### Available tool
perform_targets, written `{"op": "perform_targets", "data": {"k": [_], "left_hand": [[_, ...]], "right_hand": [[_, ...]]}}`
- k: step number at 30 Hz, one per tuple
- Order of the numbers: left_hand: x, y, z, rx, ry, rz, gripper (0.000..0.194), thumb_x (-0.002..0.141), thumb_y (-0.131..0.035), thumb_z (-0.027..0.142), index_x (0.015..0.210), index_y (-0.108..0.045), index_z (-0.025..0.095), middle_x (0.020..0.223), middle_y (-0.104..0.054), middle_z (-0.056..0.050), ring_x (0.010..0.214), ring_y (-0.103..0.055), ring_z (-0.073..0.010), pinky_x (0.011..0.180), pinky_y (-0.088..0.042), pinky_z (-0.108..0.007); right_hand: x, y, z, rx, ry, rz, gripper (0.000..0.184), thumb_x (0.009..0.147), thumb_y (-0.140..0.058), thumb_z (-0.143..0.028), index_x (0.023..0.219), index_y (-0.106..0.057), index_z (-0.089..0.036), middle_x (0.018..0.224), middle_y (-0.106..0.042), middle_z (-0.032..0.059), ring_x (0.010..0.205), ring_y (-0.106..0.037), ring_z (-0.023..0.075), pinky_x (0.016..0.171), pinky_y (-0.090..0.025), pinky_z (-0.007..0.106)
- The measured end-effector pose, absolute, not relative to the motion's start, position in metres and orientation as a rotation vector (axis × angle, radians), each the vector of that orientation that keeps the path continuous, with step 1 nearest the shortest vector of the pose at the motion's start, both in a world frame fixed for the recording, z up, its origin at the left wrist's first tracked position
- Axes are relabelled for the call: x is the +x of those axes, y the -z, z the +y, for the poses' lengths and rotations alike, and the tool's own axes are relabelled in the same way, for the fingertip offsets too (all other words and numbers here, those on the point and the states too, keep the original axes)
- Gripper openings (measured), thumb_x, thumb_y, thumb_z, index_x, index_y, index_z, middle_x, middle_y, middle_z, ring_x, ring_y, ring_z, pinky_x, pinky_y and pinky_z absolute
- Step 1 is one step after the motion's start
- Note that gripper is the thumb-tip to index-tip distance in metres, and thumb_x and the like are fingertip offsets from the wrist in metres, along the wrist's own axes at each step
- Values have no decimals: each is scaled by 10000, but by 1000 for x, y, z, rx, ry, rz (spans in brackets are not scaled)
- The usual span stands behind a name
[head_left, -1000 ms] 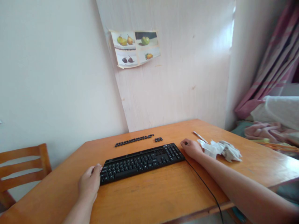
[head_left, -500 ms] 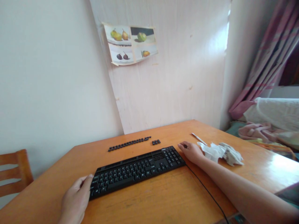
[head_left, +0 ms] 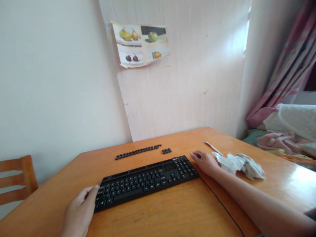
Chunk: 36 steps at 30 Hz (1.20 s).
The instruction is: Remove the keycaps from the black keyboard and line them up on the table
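A black keyboard [head_left: 145, 182] lies at a slant on the table, its cable running off to the lower right. My left hand [head_left: 81, 205] grips its left end, thumb on top. Bare gaps show along its top row and in the block left of the number pad. Just off the right end, my right hand [head_left: 203, 161] rests on the table with its fingers curled; a dark spot shows between them, and I cannot tell what it is. Behind the keyboard lie a long double row of loose keycaps [head_left: 137, 152] and a small group of keycaps [head_left: 166, 151].
Crumpled white tissue [head_left: 228, 162] and a greyish crumpled cloth [head_left: 252, 166] sit right of my right hand, with a thin white stick-like thing [head_left: 214, 148] behind. A wooden chair [head_left: 17, 179] stands at the left. Fruit pictures [head_left: 142, 45] hang on the board behind the table.
The whole view has shifted slightly, so most things appear a little further right. Both hands keep their places beside the keyboard.
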<state>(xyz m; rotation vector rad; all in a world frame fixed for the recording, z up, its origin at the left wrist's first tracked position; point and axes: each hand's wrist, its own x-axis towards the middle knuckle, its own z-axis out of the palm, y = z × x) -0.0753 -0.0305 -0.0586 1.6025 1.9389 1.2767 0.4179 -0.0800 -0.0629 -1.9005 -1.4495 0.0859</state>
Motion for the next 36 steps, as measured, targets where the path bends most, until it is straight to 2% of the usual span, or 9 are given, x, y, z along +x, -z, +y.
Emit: {"op": "perform_targets", "data": {"k": [7, 10, 13, 15, 18, 21, 23, 27, 36], "left_hand": [[-72, 55, -34, 1598, -1269, 1958, 411, 793, -529, 574, 943, -693, 227, 894, -743, -25, 922, -660, -261, 786, -460, -330], [-73, 56, -33, 1593, -1263, 1948, 397, 792, -535, 565, 940, -690, 231, 903, -742, -20, 934, -656, -255, 789, -456, -323], [-73, 57, -32, 1603, -1257, 1939, 397, 791, -533, 568, 936, -689, 234, 905, -741, -15, 931, -654, -249, 788, -454, -316], [-73, 57, -32, 1621, -1244, 1952, 399, 788, -533, 575, 919, -689, 232, 900, -741, -16, 925, -653, -250, 789, -453, -318], [-73, 56, -33, 1640, -1232, 1965, 410, 782, -533, 589, 905, -689, 231, 887, -742, -17, 911, -655, -254, 779, -455, -322], [-73, 56, -33, 1649, -1243, 1958, 420, 776, -534, 595, 904, -691, 227, 873, -744, -18, 891, -660, -256, 755, -463, -318], [-73, 56, -32, 1659, -1255, 1956, 428, 768, -538, 596, 899, -694, 220, 859, -745, -23, 872, -662, -260, 736, -470, -316], [-72, 57, -32, 1673, -1271, 1950, 441, 759, -542, 597, 908, -699, 214, 840, -746, -24, 831, -664, -258, 710, -479, -313], [-67, 51, -36, 1629, -1213, 1943, 411, 770, -533, 578, 919, -691, 229, 902, -748, -13, 896, -659, -258, 737, -465, -311]], "right_hand": [[420, 65, -79, -1822, -15, -1322, 341, 861, -479, -447, 930, -727, -224, 965, -729, 73, 915, -657, 246, 775, -468, 330], [418, 66, -79, -1785, -4, -1193, 320, 831, -499, -391, 1021, -688, -215, 843, -715, 54, 762, -645, 215, 687, -463, 314], [412, 62, -78, -1710, 30, -1072, 286, 800, -535, -387, 985, -642, -197, 703, -651, 21, 633, -579, 186, 604, -431, 299], [405, 57, -78, -1570, -37, -1077, 274, 778, -576, -417, 929, -618, -192, 701, -627, 16, 630, -556, 172, 583, -421, 285], [392, 49, -80, -1350, -318, -1139, 348, 755, -626, -462, 960, -624, -181, 760, -646, 27, 658, -567, 164, 576, -435, 270], [378, 44, -84, -1287, -530, -1186, 412, 784, -611, -487, 1031, -668, -161, 791, -678, 48, 692, -601, 175, 608, -462, 285], [372, 43, -85, -1287, -546, -1247, 409, 820, -581, -482, 1050, -690, -161, 820, -701, 59, 741, -630, 190, 666, -483, 306], [369, 47, -81, -1304, -381, -1407, 318, 841, -587, -428, 1036, -711, -210, 993, -724, 64, 933, -653, 221, 826, -494, 345], [369, 54, -77, -1400, -169, -1674, 305, 902, -535, -401, 1113, -715, -273, 1049, -716, 66, 995, -640, 231, 887, -491, 383]]}}
